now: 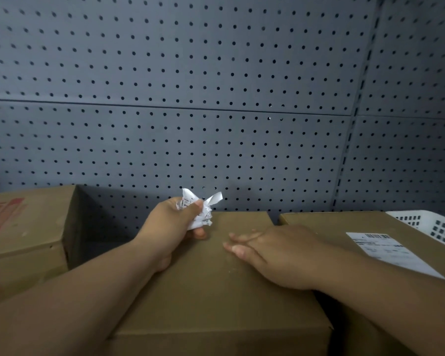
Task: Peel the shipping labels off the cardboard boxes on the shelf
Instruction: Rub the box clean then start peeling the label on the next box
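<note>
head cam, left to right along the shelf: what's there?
Red-printed cardboard box → left hand gripping crumpled label → right hand flat on middle box → shipping label on right box → white plastic basket.

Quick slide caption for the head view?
Left hand grips crumpled label, right hand flat on middle box; shipping label still on right box.

Dim, even light with a cool grey-blue cast. Deep shadow fills the gap right of the left box (pixel 23 227), and another lies under the right forearm. Seams of the pegboard (pixel 216 98) bow toward the edges: wide-angle distortion. Its upper-left holes smear. Fingers of the right hand (pixel 275 255) are slightly blurred. The crumpled label (pixel 201 211) is the brightest patch. Print on the flat label (pixel 388 253) is soft, unreadable.
</note>
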The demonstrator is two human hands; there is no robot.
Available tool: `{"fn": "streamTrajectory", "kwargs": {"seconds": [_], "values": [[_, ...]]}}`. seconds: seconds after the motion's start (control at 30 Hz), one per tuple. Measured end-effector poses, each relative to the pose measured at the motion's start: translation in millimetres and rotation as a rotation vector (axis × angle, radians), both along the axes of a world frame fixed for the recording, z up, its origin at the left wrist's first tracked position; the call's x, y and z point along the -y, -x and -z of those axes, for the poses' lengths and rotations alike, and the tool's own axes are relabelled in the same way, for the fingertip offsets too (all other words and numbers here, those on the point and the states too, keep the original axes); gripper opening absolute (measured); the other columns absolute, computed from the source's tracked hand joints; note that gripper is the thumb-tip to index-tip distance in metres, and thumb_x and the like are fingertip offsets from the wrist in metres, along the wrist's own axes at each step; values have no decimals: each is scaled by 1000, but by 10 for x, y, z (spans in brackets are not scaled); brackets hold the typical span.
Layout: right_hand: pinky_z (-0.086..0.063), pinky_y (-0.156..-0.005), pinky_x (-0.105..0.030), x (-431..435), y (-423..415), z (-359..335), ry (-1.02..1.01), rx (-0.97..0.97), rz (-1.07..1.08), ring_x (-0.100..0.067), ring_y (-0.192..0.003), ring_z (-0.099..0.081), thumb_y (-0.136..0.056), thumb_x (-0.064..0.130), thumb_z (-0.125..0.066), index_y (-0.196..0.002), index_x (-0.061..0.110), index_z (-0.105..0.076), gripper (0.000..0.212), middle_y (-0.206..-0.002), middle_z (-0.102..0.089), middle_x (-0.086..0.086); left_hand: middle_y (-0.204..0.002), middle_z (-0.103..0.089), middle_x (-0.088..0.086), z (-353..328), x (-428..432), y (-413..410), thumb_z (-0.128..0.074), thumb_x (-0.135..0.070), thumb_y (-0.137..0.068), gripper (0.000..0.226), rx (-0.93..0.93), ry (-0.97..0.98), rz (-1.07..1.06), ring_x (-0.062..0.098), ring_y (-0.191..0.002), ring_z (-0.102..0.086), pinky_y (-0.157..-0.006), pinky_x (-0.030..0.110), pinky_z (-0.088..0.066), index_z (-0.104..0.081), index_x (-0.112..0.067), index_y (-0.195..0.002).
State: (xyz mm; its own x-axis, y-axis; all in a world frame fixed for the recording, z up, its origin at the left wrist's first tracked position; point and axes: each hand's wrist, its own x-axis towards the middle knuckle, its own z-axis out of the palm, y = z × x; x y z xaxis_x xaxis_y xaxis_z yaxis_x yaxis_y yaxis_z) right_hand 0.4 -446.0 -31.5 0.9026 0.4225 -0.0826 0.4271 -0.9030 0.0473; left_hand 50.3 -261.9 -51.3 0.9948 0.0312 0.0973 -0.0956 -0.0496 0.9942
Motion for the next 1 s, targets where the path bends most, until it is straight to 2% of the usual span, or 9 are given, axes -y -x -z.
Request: {"fn": "streamTrajectory", "kwargs": {"seconds": [0.13, 0.3, 0.4, 0.47, 0.6, 0.67, 0.83, 1.0], "values": [[-17, -114, -35, -39, 100, 51, -17, -53, -28, -7, -143, -10, -98, 52, -13, -146, 43, -16, 50, -153, -10, 27, -69, -65, 5, 0, 2, -6, -55, -23, -96, 18, 3, 32, -7, 16, -52, -57, -74, 32, -52, -63, -9, -90], [-13, -112, -35, -85, 32, -9, -31, -22, 12, -1, -143, 0, -98, 52, -11, -145, 43, -21, 49, -151, -11, 31, -67, -67, 7, 34, -32, -72, -58, -30, -94, 17, 4, -48, 11, 19, -58, -62, -87, 39, -50, -66, -15, -91], [-9, -112, -28, -142, 7, 20, -7, -37, 12, -4, -144, 2, -99, 50, -12, -148, 38, -14, 51, -153, -8, 25, -62, -66, 4, 33, -31, -74, -57, -28, -95, 18, 5, -34, 1, 17, -55, -61, -76, 33, -51, -64, -12, -91], [-9, -112, -29, -110, 97, 22, -12, -62, -5, -3, -143, 2, -99, 51, -13, -148, 38, -12, 51, -153, -6, 26, -58, -63, 3, 27, -25, -65, -56, -25, -96, 17, -5, -3, -1, 16, -52, -59, -70, 30, -51, -63, -10, -90], [-12, -112, -36, -123, 38, -36, 10, -50, 33, -1, -142, 5, -98, 52, -11, -147, 41, -14, 50, -151, -5, 31, -67, -68, 9, 38, -19, -86, -57, -28, -94, 17, 1, -59, 15, 17, -55, -62, -87, 40, -52, -66, -14, -90], [-12, -113, -38, -197, -14, -25, 26, -37, 38, -4, -143, 8, -98, 52, -11, -148, 40, -11, 51, -152, -1, 29, -66, -67, 9, 48, -22, -90, -57, -27, -94, 17, 7, -67, 12, 17, -55, -63, -89, 42, -51, -65, -14, -90], [-13, -115, -40, -74, 277, -36, 36, -80, -31, 1, -141, 10, -97, 55, -14, -148, 41, -10, 53, -151, -1, 32, -58, -65, 2, 46, -26, -120, -57, -25, -95, 15, 4, -24, -24, 20, -55, -60, -79, 36, -52, -62, -11, -92], [-8, -111, -33, -64, 158, -85, 40, -67, -12, 5, -139, 12, -97, 54, -10, -146, 46, -12, 49, -148, -2, 38, -60, -63, 8, 49, -14, -105, -56, -26, -95, 18, 13, -69, 6, 17, -52, -61, -81, 36, -49, -64, -13, -86]]}}
